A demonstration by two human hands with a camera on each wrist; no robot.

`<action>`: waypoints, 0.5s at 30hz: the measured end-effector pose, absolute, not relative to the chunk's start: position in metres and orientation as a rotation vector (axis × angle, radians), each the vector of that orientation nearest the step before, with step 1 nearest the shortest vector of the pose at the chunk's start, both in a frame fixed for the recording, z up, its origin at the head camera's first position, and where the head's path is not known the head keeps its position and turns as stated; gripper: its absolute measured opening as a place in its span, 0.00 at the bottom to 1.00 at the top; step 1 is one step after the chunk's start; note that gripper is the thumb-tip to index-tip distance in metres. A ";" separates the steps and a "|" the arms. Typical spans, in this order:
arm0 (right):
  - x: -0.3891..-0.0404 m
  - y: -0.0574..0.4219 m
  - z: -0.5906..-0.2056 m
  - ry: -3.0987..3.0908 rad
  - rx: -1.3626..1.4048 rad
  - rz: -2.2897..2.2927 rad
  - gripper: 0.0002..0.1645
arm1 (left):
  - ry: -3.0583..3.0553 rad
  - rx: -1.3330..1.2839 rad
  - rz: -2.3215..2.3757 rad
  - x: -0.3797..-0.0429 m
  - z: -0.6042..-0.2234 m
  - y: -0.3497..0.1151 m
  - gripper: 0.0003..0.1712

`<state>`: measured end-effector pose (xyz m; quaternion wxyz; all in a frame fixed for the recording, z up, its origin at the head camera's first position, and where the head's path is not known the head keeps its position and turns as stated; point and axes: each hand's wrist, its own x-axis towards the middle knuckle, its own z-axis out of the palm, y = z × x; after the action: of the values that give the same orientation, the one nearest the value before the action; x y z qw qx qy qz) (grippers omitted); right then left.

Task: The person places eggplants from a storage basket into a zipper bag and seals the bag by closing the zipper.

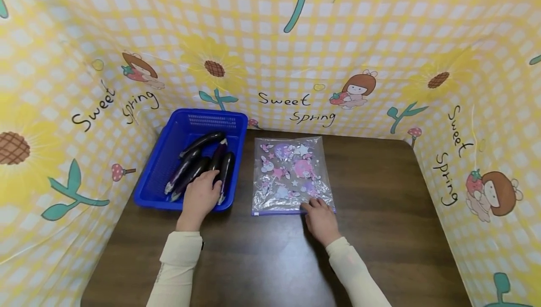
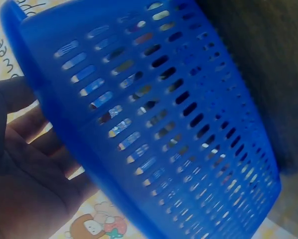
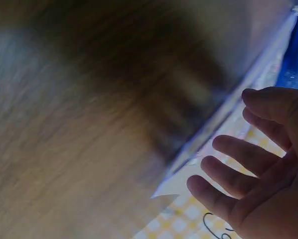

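Several dark purple eggplants (image 1: 184, 170) lie in a blue plastic basket (image 1: 242, 131) on the left. My left hand (image 1: 202, 198) reaches over the basket's near rim, its fingertips right at the eggplants on the right side. In the left wrist view, that hand's loosely bent fingers extend behind the slotted basket wall, and their tips are hidden. A clear zip bag (image 1: 274, 196) with pink and purple cartoon prints lies flat beside the basket, its purple zip edge towards me. At the right end of this edge is my right hand (image 1: 322, 222), fingers spread and relaxed.
Everything stands on a dark brown wooden table (image 1: 380, 194). A yellow checked cloth (image 1: 270, 63) with sunflowers and lettering walls the back and both sides; the basket stands close to its left corner. A white slider (image 1: 256, 213) sits at the bag's left end.
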<state>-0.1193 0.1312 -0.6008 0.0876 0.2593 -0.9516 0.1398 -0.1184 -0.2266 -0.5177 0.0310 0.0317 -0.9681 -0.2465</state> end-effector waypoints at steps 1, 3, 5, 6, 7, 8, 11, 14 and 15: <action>-0.121 0.134 -0.604 -2.836 0.766 0.397 0.18 | -2.993 0.108 -0.764 -0.120 -0.519 -0.225 0.24; -0.123 0.138 -0.608 -2.832 0.764 0.379 0.19 | -2.999 0.116 -0.766 -0.123 -0.521 -0.222 0.24; -0.125 0.140 -0.612 -2.817 0.762 0.363 0.18 | -3.004 0.124 -0.756 -0.126 -0.526 -0.220 0.23; -0.126 0.141 -0.614 -2.806 0.763 0.359 0.16 | -3.009 0.124 -0.742 -0.128 -0.529 -0.219 0.23; -0.126 0.141 -0.615 -2.801 0.761 0.351 0.15 | -3.017 0.126 -0.726 -0.130 -0.532 -0.218 0.23; -0.127 0.141 -0.617 -2.797 0.759 0.340 0.13 | -3.027 0.130 -0.710 -0.132 -0.535 -0.217 0.23; -0.130 0.140 -0.619 -2.792 0.769 0.307 0.11 | -3.078 0.161 -0.670 -0.137 -0.541 -0.215 0.24; -0.136 0.139 -0.618 -2.786 0.778 0.287 0.09 | -3.127 0.226 -0.674 -0.141 -0.542 -0.212 0.25; -0.138 0.140 -0.618 -2.778 0.776 0.291 0.09 | -3.144 0.256 -0.680 -0.142 -0.542 -0.211 0.26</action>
<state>-0.1375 0.1395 -0.6176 0.1211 0.2658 -0.9512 0.0996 -0.1423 -0.2112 -0.5422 -0.0428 0.0792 -0.9734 -0.2106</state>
